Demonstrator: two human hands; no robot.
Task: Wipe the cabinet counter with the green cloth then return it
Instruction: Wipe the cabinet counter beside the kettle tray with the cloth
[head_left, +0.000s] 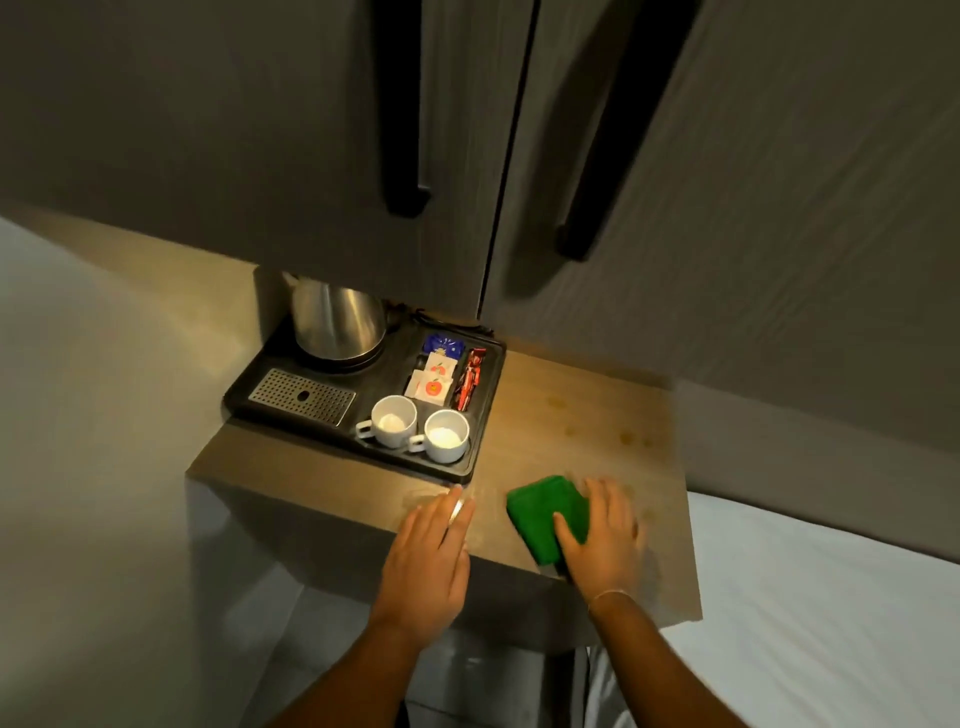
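Observation:
A folded green cloth (540, 512) lies flat on the wooden cabinet counter (587, 415), near its front edge. My right hand (602, 535) presses down on the cloth's right half, fingers spread over it, thumb on the green. My left hand (434, 545) rests flat on the counter's front edge, left of the cloth, fingers together and holding nothing. Faint round stains show on the counter's far right part.
A black tray (483, 415) fills the counter's left half, carrying a steel kettle (337, 325), two white cups (418, 428), sachets and a metal drip grate. Dark cabinet doors (467, 130) with black handles hang overhead. A white bed (831, 597) borders the counter's right side.

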